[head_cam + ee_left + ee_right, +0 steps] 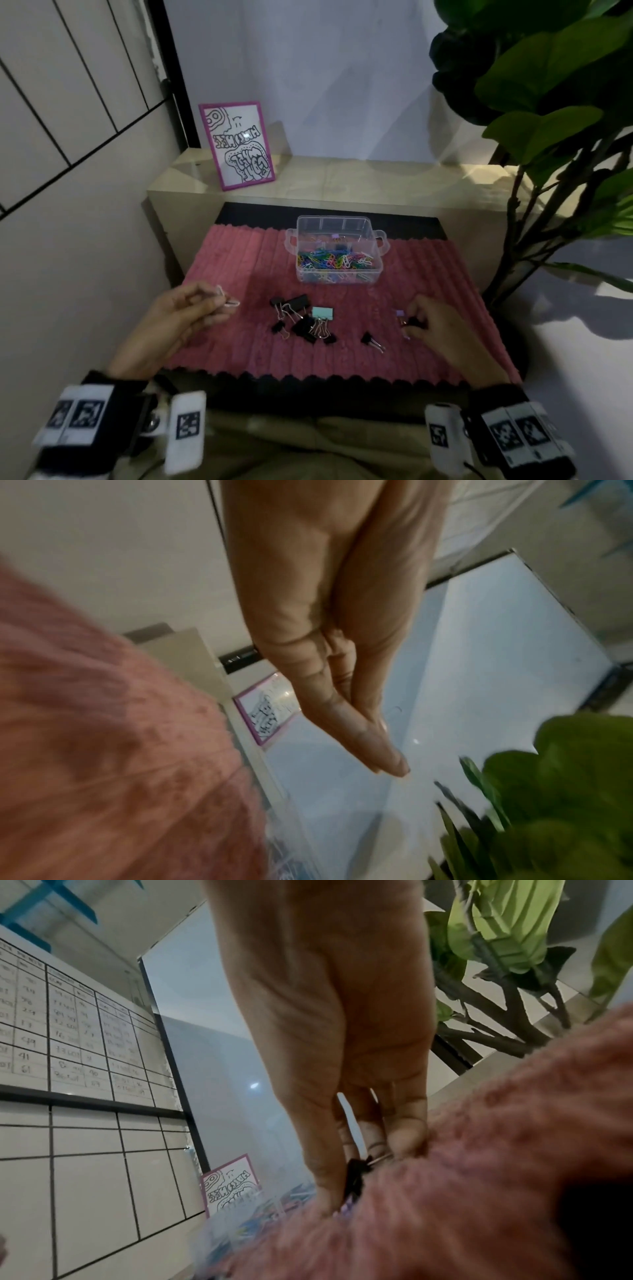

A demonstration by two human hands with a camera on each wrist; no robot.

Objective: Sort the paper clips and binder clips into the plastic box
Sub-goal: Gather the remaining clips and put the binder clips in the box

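Binder clips (303, 320) lie heaped in front of the plastic box (337, 253), between both hands (each pinching): left hand (191, 310) holds paper clips (226, 298), right hand (433, 323) a small binder clip (407, 322).

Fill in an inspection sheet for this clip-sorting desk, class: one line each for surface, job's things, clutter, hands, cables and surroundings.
Surface: pink ribbed mat on a dark-edged base.
Job's things: clear plastic box at the far centre, holding coloured paper clips; loose black binder clips and one mint binder clip heaped in the near middle.
Clutter: nothing seen.
Hands: left hand pinches pale paper clips above the mat; right hand rests on the mat, gripping a small black binder clip.
Cables: nothing seen.
Surroundings: pink-framed drawing on the ledge behind; leafy plant on the right.
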